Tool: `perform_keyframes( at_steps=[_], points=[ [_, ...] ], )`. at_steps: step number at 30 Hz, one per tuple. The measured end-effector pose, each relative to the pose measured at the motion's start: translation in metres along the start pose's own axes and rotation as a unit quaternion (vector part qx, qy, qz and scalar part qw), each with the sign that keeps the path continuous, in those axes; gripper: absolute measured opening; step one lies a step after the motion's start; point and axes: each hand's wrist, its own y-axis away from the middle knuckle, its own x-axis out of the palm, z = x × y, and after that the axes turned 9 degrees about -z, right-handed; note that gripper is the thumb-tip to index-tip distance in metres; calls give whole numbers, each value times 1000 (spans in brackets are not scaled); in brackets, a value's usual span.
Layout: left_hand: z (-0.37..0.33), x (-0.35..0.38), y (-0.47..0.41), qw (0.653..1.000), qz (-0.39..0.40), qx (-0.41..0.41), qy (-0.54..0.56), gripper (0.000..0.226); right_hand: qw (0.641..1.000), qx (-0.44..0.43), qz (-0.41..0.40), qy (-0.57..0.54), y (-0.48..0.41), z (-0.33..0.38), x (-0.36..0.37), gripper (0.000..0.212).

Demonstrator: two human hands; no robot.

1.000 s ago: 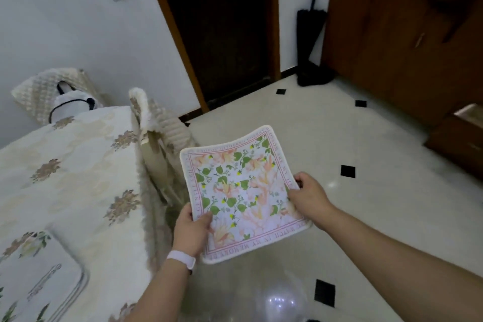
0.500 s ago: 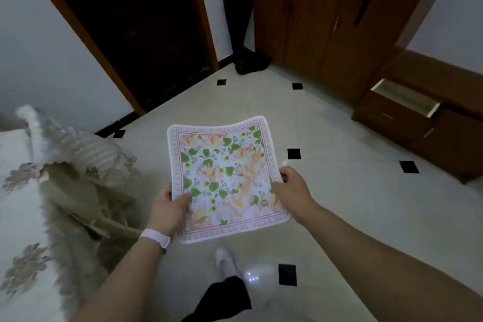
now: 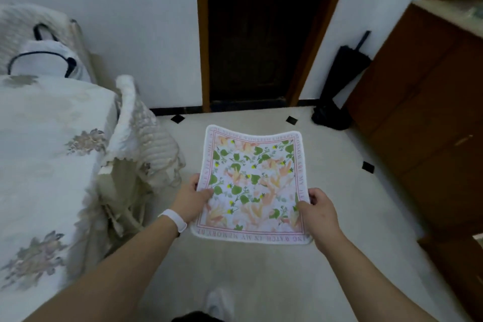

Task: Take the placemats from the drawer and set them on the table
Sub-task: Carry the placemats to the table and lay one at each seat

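A square floral placemat (image 3: 252, 185), white with green leaves, peach flowers and a pink lettered border, is held flat in the air over the floor. My left hand (image 3: 189, 200) grips its left edge, thumb on top. My right hand (image 3: 320, 214) grips its right edge near the lower corner. The table (image 3: 44, 144), covered in a cream flowered cloth, stands to my left. The drawer is not clearly visible; only a pale sliver shows at the right edge.
A chair (image 3: 141, 144) with a quilted cream cover stands against the table's right side. A dark doorway (image 3: 261, 31) is straight ahead. A black umbrella (image 3: 339, 81) leans by a brown wooden cabinet (image 3: 423, 117) on the right. The pale tiled floor (image 3: 261, 269) lies below.
The view swung back left, so the table and chair fill the left side again and the open drawer slid out of sight. Both hands keep holding the placemat.
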Motion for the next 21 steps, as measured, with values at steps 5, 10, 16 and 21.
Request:
perform_keyframes(
  at_steps=[5, 10, 16, 21],
  points=[
    [-37, 0, -54, 999, -35, 6, 13, 22, 999, -33, 16, -3, -47, 48, 34, 21],
    [-54, 14, -103, 998, -54, 11, -14, 22, 999, -24, 23, 3, -113, 68, 53, 21],
    [-64, 50, -164, 995, -88, -17, -41, 19, 996, -20, 86, 8, -207, 74, 83, 17],
    [-108, 107, -216, 990, -136, -47, -10, 21, 991, -13, 133, -16, -303, 103, 88, 14]
  ],
)
